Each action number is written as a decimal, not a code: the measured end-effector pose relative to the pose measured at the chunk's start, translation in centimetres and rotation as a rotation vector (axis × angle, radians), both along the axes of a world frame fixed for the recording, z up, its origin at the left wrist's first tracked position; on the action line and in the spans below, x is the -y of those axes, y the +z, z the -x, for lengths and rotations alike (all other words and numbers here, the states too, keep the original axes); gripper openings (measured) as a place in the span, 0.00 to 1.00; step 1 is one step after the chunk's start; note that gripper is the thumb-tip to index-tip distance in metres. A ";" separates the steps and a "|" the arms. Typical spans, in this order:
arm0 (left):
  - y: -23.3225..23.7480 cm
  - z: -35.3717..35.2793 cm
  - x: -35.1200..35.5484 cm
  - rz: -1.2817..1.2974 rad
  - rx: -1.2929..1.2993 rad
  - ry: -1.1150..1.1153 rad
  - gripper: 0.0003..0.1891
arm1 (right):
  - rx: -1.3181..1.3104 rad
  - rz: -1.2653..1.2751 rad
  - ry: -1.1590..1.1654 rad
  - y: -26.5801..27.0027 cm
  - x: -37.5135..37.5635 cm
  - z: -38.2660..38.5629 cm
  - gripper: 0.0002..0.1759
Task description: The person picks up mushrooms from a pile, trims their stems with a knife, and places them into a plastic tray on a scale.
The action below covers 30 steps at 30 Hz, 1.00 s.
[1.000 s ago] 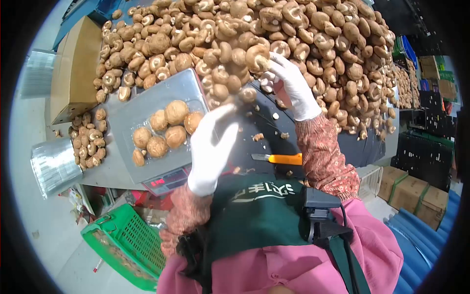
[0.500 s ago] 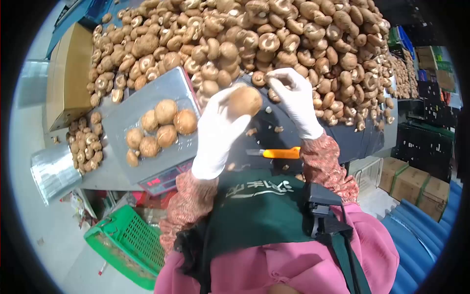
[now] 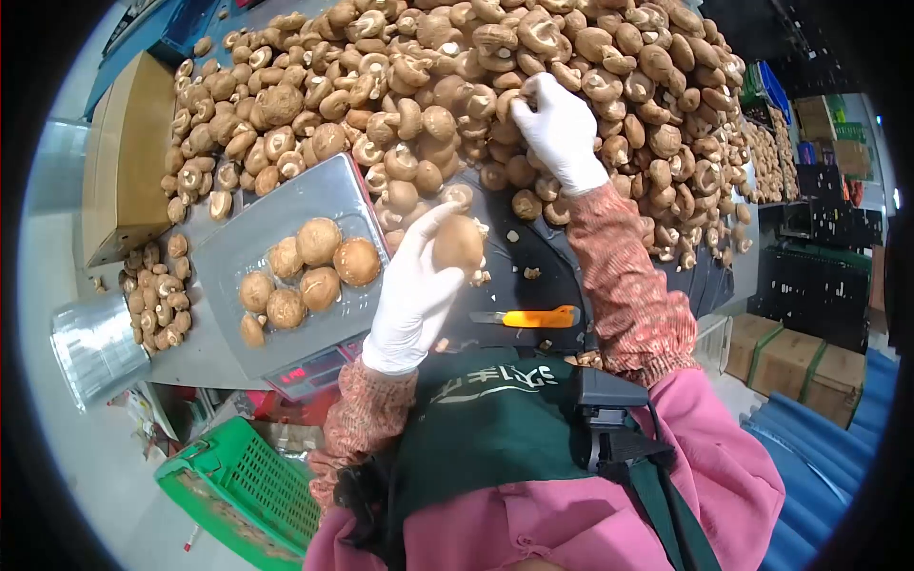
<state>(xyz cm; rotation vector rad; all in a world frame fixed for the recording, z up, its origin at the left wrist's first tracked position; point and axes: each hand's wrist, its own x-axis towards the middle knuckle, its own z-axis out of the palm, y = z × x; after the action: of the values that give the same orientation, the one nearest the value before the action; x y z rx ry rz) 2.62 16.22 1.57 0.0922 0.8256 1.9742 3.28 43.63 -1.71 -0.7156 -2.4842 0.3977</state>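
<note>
My left hand, in a white glove, holds one brown mushroom cap-up just right of the scale. My right hand, also gloved, reaches forward into the big heap of mushrooms, its fingers curled onto mushrooms at the heap's front edge. The scale's steel pan carries a clear tray with several mushrooms. An orange-handled knife lies on the dark mat between my arms.
A cardboard box stands at the far left, with a small pile of mushrooms and a stack of clear trays beside it. A green crate sits on the floor. Boxes and dark crates are at right.
My right hand let go near the held mushroom and reached forward into the heap. My left hand lowered slightly with the mushroom still in it.
</note>
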 end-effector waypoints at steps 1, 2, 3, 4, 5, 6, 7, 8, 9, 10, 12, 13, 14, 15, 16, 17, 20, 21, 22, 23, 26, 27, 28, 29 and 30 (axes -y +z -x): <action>-0.2 0.0 0.3 0.039 -0.080 0.006 0.43 | -0.101 0.322 0.040 0.4 0.1 -0.8 0.12; -0.5 0.0 0.6 0.080 -0.158 0.010 0.42 | -0.198 0.646 0.079 0.7 0.1 -1.7 0.11; -0.5 -0.1 0.9 0.110 -0.209 0.022 0.42 | -0.300 0.883 0.145 1.2 0.0 -2.7 0.16; -0.5 -0.2 1.1 0.141 -0.259 0.034 0.41 | -0.415 1.204 0.178 1.5 0.4 -3.4 0.18; -0.2 -0.4 1.3 0.157 -0.282 0.056 0.40 | -0.461 1.290 0.212 1.8 0.9 -4.2 0.18; 0.1 -0.7 1.5 0.173 -0.307 0.077 0.40 | -0.510 1.375 0.249 2.5 1.7 -4.8 0.19; 0.5 -0.8 2.0 0.166 -0.274 0.054 0.36 | -0.479 1.390 0.238 2.5 1.9 -5.3 0.19; 0.9 -0.9 2.6 0.160 -0.242 0.030 0.34 | -0.492 1.386 0.250 2.5 2.3 -5.6 0.19; 1.2 -1.2 3.0 0.170 -0.272 0.042 0.33 | -0.503 1.389 0.266 2.4 2.8 -6.0 0.19; 1.4 -1.5 3.5 0.186 -0.301 0.057 0.32 | -0.511 1.397 0.283 2.1 3.2 -6.2 0.19; 0.8 -2.0 5.0 0.315 -0.534 0.137 0.32 | -0.437 1.435 0.302 1.3 3.3 -7.3 0.18; 0.9 -2.3 5.7 0.385 -0.690 0.203 0.32 | -0.472 1.461 0.345 2.0 4.2 -7.4 0.18; 0.9 -2.3 6.7 0.468 -0.850 0.270 0.32 | -0.508 1.498 0.393 2.6 5.4 -7.2 0.18; 0.3 -1.8 7.8 0.601 -1.123 0.378 0.32 | -0.491 1.487 0.396 2.5 6.0 -7.2 0.17; 0.4 -1.4 9.1 0.768 -1.319 0.423 0.32 | -0.473 1.476 0.401 2.0 6.4 -7.3 0.17; 0.0 -1.1 10.4 0.871 -1.364 0.507 0.31 | -0.469 1.526 0.410 1.3 6.9 -7.3 0.17; -0.8 0.1 14.0 1.108 -1.448 0.670 0.28 | -0.280 1.517 0.451 -0.3 7.9 -7.6 0.18; -1.2 0.3 15.2 1.138 -1.425 0.702 0.28 | -0.214 1.489 0.433 -0.2 8.7 -7.5 0.18; -1.5 0.5 16.0 1.165 -1.401 0.734 0.28 | -0.264 1.544 0.459 0.8 10.4 -7.0 0.18; -1.5 1.0 16.7 1.201 -1.416 0.726 0.29 | -0.224 1.501 0.469 1.2 11.4 -6.7 0.16; -1.5 2.8 17.1 1.200 -1.321 0.855 0.32 | -0.190 1.472 0.551 1.2 13.3 -5.4 0.14; -1.6 3.8 17.1 1.181 -1.285 0.895 0.32 | -0.154 1.434 0.588 2.0 14.1 -4.9 0.14; -1.8 5.1 17.2 1.185 -1.278 0.895 0.31 | -0.119 1.394 0.624 2.6 14.8 -4.4 0.14; -1.8 6.4 17.3 1.187 -1.271 0.893 0.31 | -0.087 1.323 0.632 2.9 15.5 -3.8 0.13; -1.9 7.4 17.3 1.189 -1.264 0.892 0.30 | -0.053 1.306 0.659 4.0 16.4 -3.4 0.13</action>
<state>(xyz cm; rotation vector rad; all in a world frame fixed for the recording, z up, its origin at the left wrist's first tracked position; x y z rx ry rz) -4.80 -1.10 -0.31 0.3085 3.1443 1.6052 6.69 27.23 2.24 -0.2244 -2.0802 2.3061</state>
